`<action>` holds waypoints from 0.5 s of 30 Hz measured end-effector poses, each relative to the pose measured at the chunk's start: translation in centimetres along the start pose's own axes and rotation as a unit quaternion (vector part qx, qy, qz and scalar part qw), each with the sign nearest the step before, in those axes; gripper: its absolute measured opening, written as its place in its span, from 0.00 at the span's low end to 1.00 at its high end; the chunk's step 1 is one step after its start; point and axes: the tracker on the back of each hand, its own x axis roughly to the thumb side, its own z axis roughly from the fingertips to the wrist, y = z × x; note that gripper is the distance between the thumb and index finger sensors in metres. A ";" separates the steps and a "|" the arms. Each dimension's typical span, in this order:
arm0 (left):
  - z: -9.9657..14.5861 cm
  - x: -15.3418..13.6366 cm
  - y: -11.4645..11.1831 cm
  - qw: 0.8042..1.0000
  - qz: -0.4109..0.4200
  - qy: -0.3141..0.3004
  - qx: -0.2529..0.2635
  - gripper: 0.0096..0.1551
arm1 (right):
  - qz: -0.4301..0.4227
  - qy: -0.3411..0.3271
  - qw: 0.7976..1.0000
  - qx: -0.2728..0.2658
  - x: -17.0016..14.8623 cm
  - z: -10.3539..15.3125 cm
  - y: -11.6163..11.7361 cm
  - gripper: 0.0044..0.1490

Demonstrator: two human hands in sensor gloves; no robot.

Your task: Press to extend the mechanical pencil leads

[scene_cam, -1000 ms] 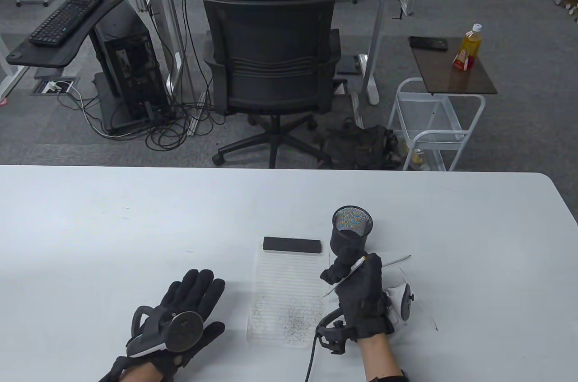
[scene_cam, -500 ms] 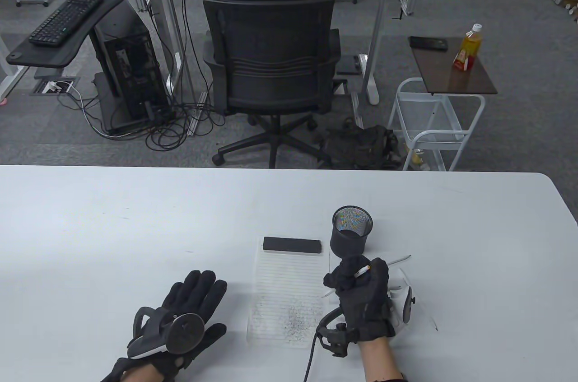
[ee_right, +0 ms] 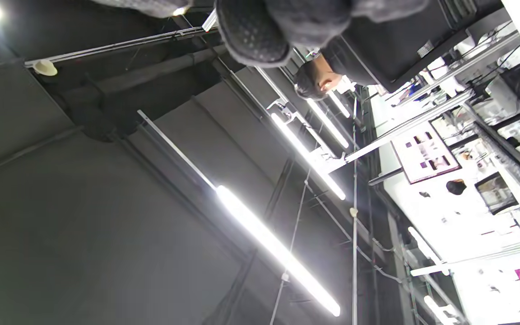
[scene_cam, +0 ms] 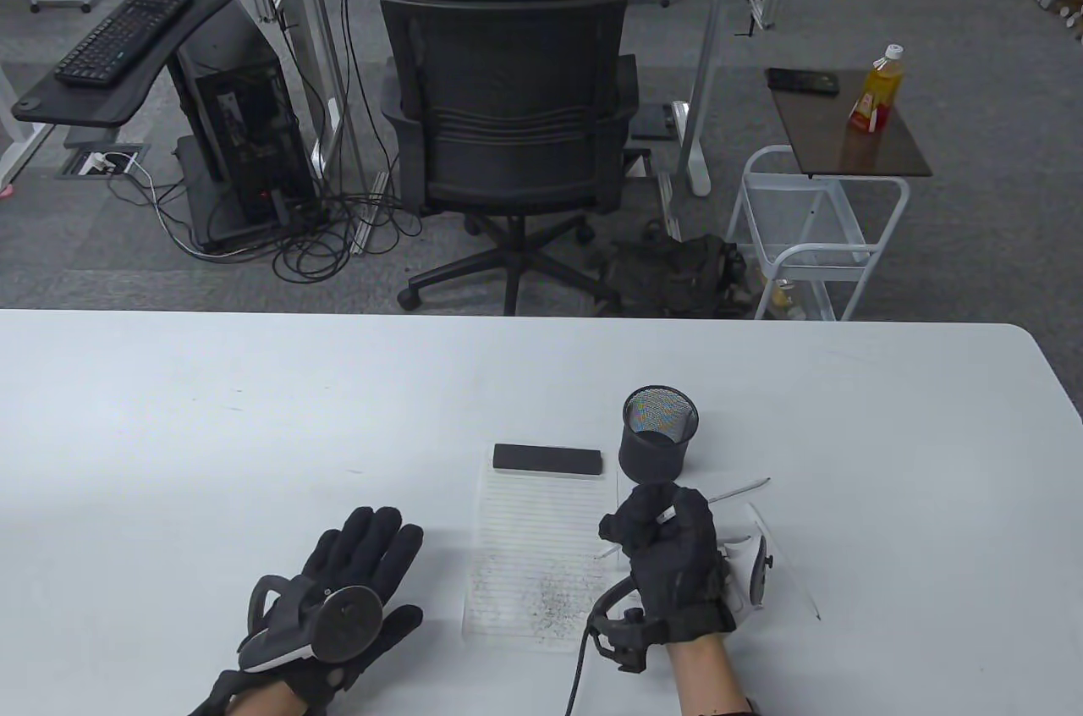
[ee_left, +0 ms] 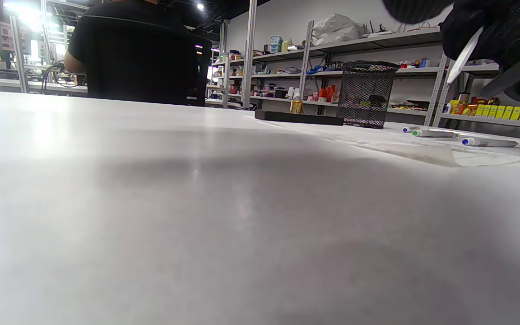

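Over paper (scene_cam: pixel 541 547) | right hand (scene_cam: pixel 673 555) grips pencil (scene_cam: pixel 668 514) | left hand (scene_cam: pixel 351 572) spread flat | left wrist view: three pens (ee_left: pixel 440 133)

Black knit gloves, left hand (scene_cam: pixel 355 572), right hand (scene_cam: pixel 673 559); bare wrists; grey-white trackers.

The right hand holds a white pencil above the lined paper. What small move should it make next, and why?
Probably press the thumb down on the pencil's top end. The right hand already grips the white mechanical pencil upright-tilted, tip aimed over the lined paper, and the left hand rests flat on the table, not helping.
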 end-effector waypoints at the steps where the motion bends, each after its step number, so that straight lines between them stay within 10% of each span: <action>1: 0.0 0.0 0.1 1.000 -0.001 0.000 0.001 0.52 | 0.002 0.001 1.000 -0.006 0.0 0.1 0.0 0.32; 15: 0.0 0.0 0.2 1.000 -0.001 -0.001 0.005 0.52 | -0.012 -0.002 1.000 -0.010 -0.6 0.0 -0.2 0.35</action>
